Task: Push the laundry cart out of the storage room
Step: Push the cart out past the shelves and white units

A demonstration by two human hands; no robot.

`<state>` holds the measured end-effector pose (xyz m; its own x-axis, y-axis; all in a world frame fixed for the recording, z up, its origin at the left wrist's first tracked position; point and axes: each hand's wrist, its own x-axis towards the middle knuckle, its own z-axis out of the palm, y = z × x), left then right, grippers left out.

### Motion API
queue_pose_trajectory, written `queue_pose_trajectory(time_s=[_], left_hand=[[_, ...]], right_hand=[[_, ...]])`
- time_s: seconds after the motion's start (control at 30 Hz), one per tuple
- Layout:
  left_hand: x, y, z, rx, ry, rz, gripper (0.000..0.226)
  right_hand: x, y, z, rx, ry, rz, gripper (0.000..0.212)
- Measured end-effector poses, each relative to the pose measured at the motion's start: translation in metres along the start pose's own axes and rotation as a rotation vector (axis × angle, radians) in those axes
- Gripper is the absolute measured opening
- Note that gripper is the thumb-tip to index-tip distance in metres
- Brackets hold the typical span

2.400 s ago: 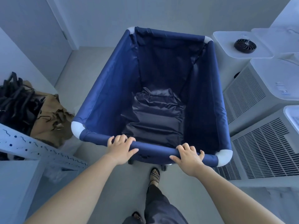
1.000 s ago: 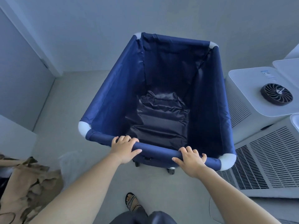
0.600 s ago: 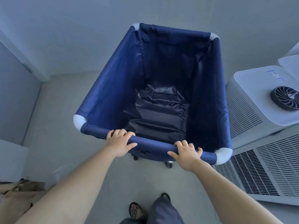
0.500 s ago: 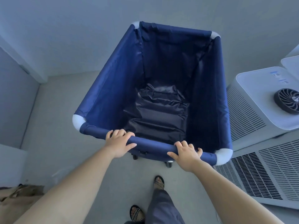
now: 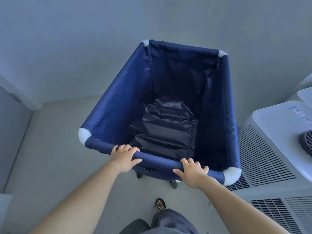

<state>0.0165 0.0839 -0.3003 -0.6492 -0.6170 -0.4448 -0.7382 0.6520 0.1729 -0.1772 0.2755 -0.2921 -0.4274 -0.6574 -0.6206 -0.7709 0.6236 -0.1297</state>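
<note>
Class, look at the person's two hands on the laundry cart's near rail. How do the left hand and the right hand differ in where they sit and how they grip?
The left hand grips towards the middle of the near rail; the right hand sits close to the rail's right white corner cap. The left hand lies higher in the picture, the right hand lower, since the rail slants. Both wrap their fingers over the top of the laundry cart rail, thumbs on the near side.

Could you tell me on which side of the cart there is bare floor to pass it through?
Bare floor lies left of the cart, as far as the wall, and ahead to the far wall. The right is crowded: white units sit close against the cart's side. Both the left hand and right hand grip the near rail.
</note>
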Motion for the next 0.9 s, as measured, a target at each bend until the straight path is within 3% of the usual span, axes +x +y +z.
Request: queue_pose_trajectory(time_s=[0.3,0.9], left_hand=[[0.066,-0.016,-0.038,0.011,-0.068,0.010,0.038],[0.196,-0.105,-0.124,0.041,-0.060,0.176,0.038]], right_hand=[[0.058,-0.009,-0.042,-0.032,-0.032,-0.066,0.050],[0.156,-0.101,-0.105,0.061,0.057,0.097,0.051]])
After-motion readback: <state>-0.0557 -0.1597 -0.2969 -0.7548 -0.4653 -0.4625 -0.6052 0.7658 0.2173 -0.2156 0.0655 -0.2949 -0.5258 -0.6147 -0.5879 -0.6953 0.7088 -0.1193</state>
